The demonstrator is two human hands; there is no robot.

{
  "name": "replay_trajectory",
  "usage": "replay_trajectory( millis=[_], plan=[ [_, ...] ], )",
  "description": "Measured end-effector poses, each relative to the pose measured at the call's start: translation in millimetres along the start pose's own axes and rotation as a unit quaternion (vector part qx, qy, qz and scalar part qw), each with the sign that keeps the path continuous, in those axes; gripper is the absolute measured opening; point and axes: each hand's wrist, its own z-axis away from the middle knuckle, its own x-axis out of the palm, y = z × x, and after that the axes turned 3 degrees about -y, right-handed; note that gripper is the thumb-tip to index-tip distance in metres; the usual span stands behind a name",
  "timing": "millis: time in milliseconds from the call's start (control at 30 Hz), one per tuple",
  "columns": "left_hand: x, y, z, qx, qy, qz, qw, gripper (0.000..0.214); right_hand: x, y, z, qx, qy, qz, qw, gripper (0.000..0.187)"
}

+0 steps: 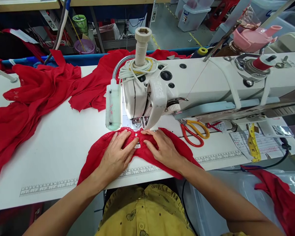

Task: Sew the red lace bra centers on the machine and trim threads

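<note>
A red lace fabric piece [95, 154] lies on the white sewing table [59, 144], just in front of the needle area of a white sewing machine [199, 82]. My left hand [118, 154] rests flat on the fabric, fingers stretched toward the presser foot. My right hand [162, 147] lies flat on the fabric beside it, fingers pointing left toward the foot. Both hands press the cloth down; neither grips anything. A small lamp [113, 105] on a gooseneck hangs over the fabric.
Piles of red fabric [27, 95] cover the table's left and back. Scissors with red and yellow handles [194, 131] lie right of the needle. A yellow tape measure [252, 144] and papers sit further right. More red cloth [282, 196] lies in a plastic bin at lower right.
</note>
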Motion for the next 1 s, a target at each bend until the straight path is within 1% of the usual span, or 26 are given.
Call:
replay_trajectory(
  millis=[267, 367, 467, 567, 700, 800, 900, 1000],
  plan=[
    [0.3, 0.5, -1.5, 0.011, 0.0, -0.02, 1.0, 0.037, -3.5, -4.0, -3.3, -0.012, -0.017, 0.038, 0.999, 0.03],
    [0.8, -0.1, -1.1, 0.021, 0.003, -0.03, 0.999, 0.037, -6.4, -8.1, -10.3, -0.018, -0.041, 0.072, 0.996, 0.03],
    [1.6, -0.9, 0.0, 0.024, 0.005, -0.035, 0.999, 0.038, -6.6, -11.1, -21.4, -0.005, -0.062, 0.116, 0.991, 0.027],
    [2.7, -1.3, 1.4, 0.028, 0.005, -0.041, 0.999, 0.041, -2.6, -9.3, -32.2, 0.009, -0.051, 0.125, 0.991, 0.021],
    [3.7, -1.6, 3.3, 0.037, 0.003, -0.061, 0.997, 0.043, 3.4, -1.1, -42.1, 0.04, -0.032, 0.088, 0.995, 0.018],
    [2.4, -1.0, 4.2, 0.041, 0.009, -0.067, 0.997, 0.042, 5.6, 4.6, -45.9, 0.055, -0.025, 0.058, 0.996, 0.009],
    [-0.7, 0.6, 4.4, 0.039, 0.0, -0.069, 0.997, 0.043, 7.0, 6.9, -46.4, 0.055, -0.008, 0.044, 0.998, 0.006],
    [-3.5, 1.8, 4.9, 0.033, -0.019, -0.077, 0.996, 0.044, 7.5, 5.5, -43.5, 0.039, -0.002, 0.059, 0.997, 0.008]
  ],
)
